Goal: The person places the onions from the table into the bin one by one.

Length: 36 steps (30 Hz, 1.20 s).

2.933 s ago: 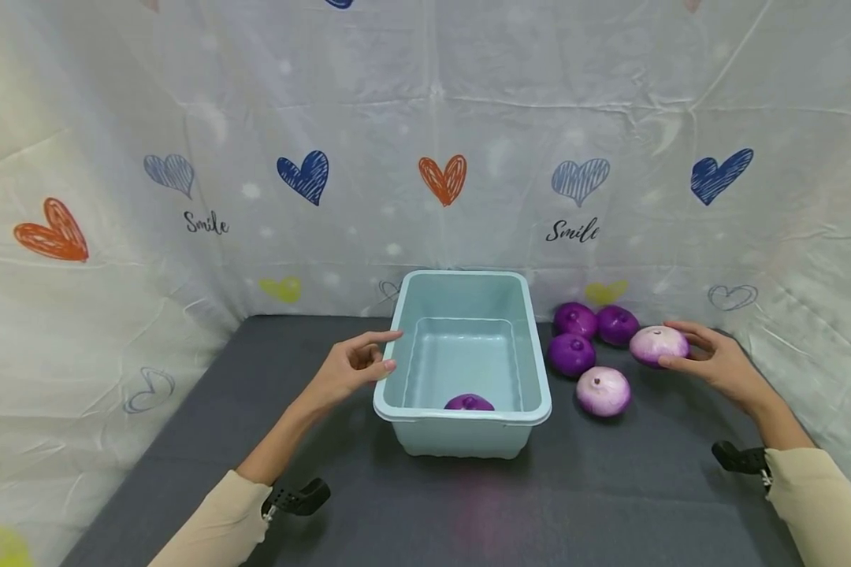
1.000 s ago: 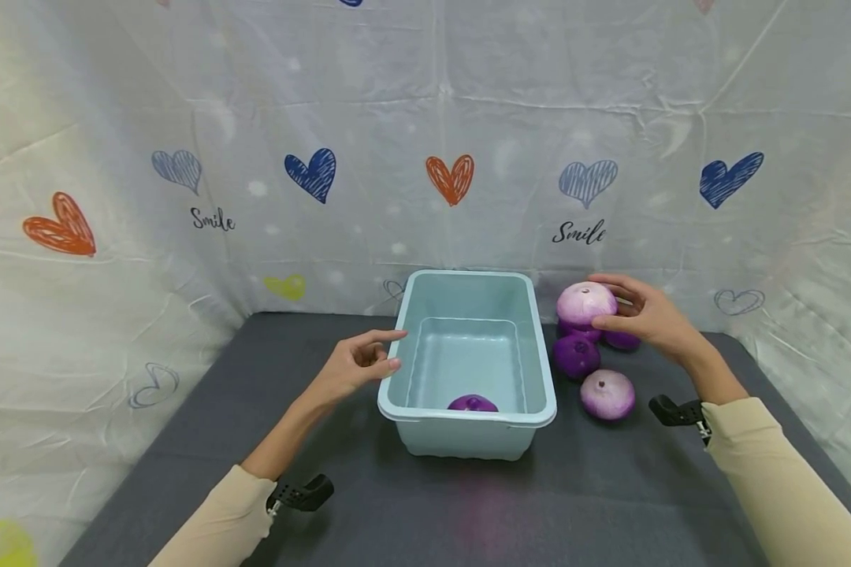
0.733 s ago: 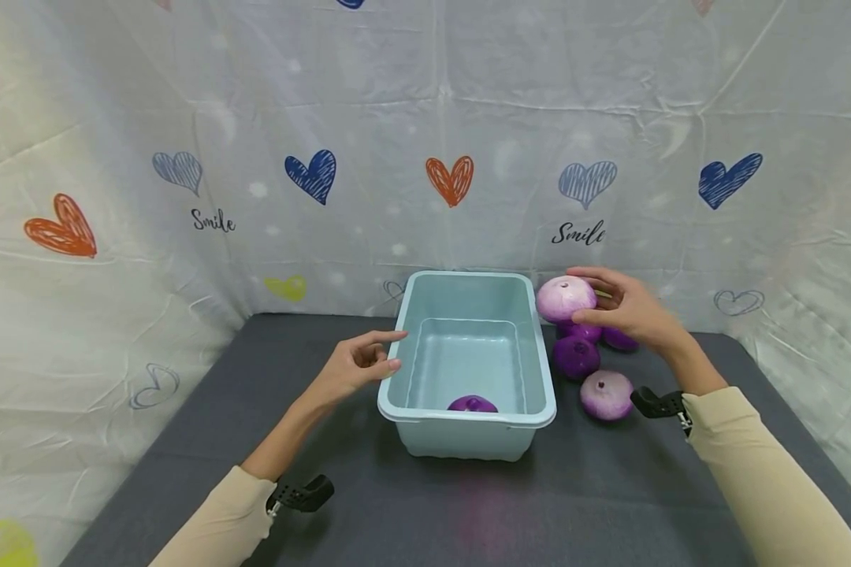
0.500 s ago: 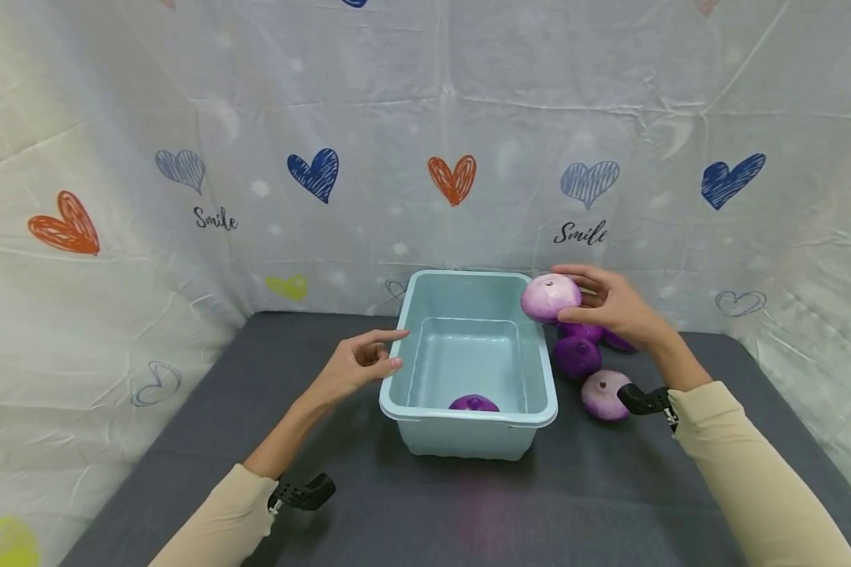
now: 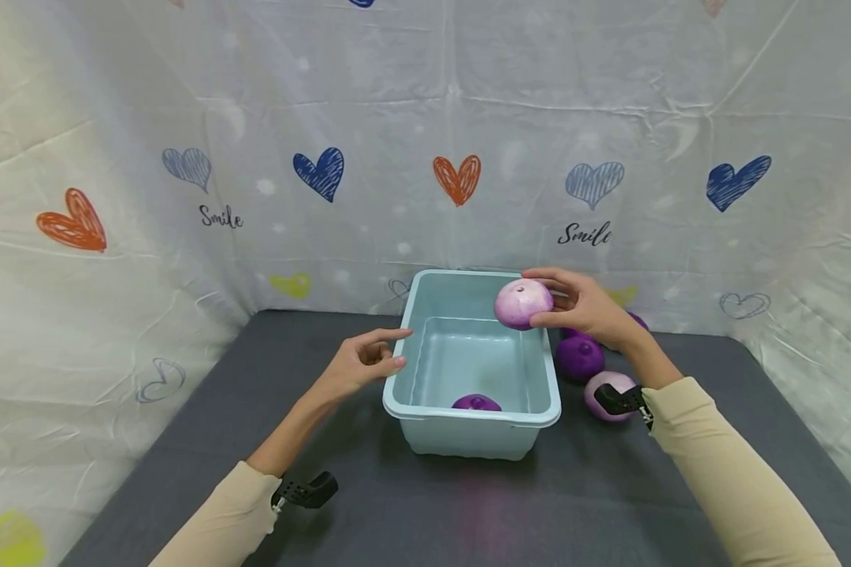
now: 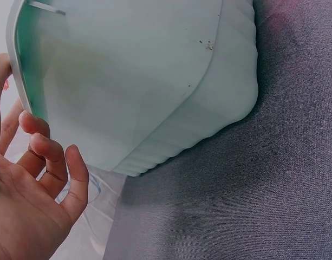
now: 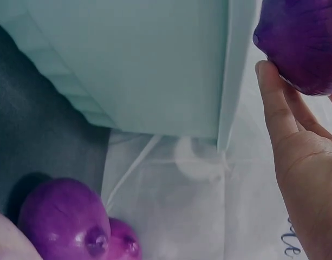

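Note:
My right hand [image 5: 589, 307] holds a purple-and-white onion [image 5: 521, 302] between thumb and fingers, over the right part of the light blue plastic bin [image 5: 471, 435]. In the right wrist view the onion's deep purple side [image 7: 304, 49] shows above the fingertips. A single purple onion [image 5: 477, 402] lies inside the bin by the near wall, mostly hidden by the rim. At the bin's left rim my left hand [image 5: 360, 364] rests with a straight index finger and the thumb touching the edge, other fingers loosely bent. The left wrist view shows the bin's outer wall [image 6: 128, 70].
Right of the bin, a purple onion [image 5: 580, 358] and a pale onion [image 5: 600, 394] lie on the dark cloth-covered table [image 5: 397, 520]. More purple onions [image 5: 638, 320] behind them are partly covered by the right arm. A white curtain [image 5: 369, 244] with printed hearts hangs behind.
My right hand lifted the pale-topped onion from the table's right side and carried it left, past the other onions, over the bin. My left hand stays at the rim.

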Motion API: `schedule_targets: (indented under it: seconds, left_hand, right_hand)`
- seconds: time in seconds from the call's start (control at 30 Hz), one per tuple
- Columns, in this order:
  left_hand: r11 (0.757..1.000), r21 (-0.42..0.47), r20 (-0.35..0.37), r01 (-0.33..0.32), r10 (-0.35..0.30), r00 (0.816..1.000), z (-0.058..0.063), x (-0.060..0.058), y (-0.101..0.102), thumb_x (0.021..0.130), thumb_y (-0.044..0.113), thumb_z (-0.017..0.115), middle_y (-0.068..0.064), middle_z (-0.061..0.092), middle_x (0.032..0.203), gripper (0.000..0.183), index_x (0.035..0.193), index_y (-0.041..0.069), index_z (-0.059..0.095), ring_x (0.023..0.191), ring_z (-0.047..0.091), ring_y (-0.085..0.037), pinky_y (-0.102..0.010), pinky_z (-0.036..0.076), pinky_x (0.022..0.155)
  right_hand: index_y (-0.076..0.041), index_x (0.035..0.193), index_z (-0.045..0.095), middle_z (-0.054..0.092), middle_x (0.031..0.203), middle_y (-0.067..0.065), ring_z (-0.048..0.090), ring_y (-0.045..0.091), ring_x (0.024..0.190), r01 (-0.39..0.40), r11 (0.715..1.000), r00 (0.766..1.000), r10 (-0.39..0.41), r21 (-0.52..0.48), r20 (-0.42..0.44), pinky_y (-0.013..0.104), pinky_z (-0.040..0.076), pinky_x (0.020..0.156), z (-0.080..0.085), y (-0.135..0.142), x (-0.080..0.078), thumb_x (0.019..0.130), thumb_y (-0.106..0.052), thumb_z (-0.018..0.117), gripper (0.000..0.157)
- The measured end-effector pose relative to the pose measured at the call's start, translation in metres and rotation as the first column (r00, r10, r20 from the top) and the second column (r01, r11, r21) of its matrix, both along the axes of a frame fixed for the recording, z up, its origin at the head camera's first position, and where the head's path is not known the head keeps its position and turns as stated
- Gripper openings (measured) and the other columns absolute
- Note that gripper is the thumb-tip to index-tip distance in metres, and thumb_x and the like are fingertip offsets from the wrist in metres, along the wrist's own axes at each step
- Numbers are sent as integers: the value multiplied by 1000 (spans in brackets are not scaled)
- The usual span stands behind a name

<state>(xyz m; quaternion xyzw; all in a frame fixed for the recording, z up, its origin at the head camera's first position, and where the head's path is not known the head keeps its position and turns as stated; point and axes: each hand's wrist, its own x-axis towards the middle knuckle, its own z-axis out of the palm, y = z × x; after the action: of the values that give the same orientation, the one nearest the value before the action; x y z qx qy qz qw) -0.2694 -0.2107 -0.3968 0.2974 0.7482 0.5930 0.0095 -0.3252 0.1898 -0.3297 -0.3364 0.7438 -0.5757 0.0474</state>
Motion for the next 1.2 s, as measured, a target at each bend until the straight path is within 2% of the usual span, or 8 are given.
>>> schedule_targets:
  seconds: [0.23,0.37,0.57,0.8,0.97,1.2]
  left_hand:
    - [1000,-15,3,-21,21,1000,0,1,1,98,7,69,-12,56,77,46,143,1,57,67,48,-34,-30,44,63]
    - [999,-20,3,-25,25,1000,0,0,1,98,8,69,-12,57,78,46,143,1,57,67,49,-32,-30,45,63]
    - [999,-22,6,-33,33,999,-1,0,0,98,8,69,-13,56,78,46,143,2,58,66,48,-28,-29,45,63]
    - [999,-21,23,-35,36,999,-1,-1,1,98,9,69,-14,57,79,46,142,0,58,67,49,-28,-29,46,63]
    - [999,-18,29,-41,42,999,2,1,2,98,9,69,-14,57,79,46,142,2,59,68,47,-31,-29,45,63]
    - [999,-19,15,-35,35,999,0,0,1,99,8,68,-12,56,78,46,142,0,57,67,48,-33,-29,45,63]
  right_hand:
    - [-1,148,49,49,147,12,49,32,132,-15,1000,1000,15,16,3,37,45,102,-5,-7,-1,87,-5,82,70]
    - [2,150,44,47,149,16,48,36,133,-41,999,999,41,-6,2,36,45,101,-6,-3,-1,89,-1,79,70]
    - [5,152,39,46,150,19,46,45,132,-82,995,996,83,-59,19,42,49,96,-5,10,2,93,4,72,67]
    - [-3,149,48,49,147,18,49,43,131,-23,998,999,25,-54,30,39,51,95,-10,38,6,95,4,68,58]
    - [-1,147,49,53,144,13,55,35,127,31,999,999,-31,-25,14,35,51,94,-16,57,10,96,3,68,54]
    - [3,143,50,58,138,10,57,38,124,58,998,998,-58,-18,20,34,52,91,-24,76,17,96,7,66,50]
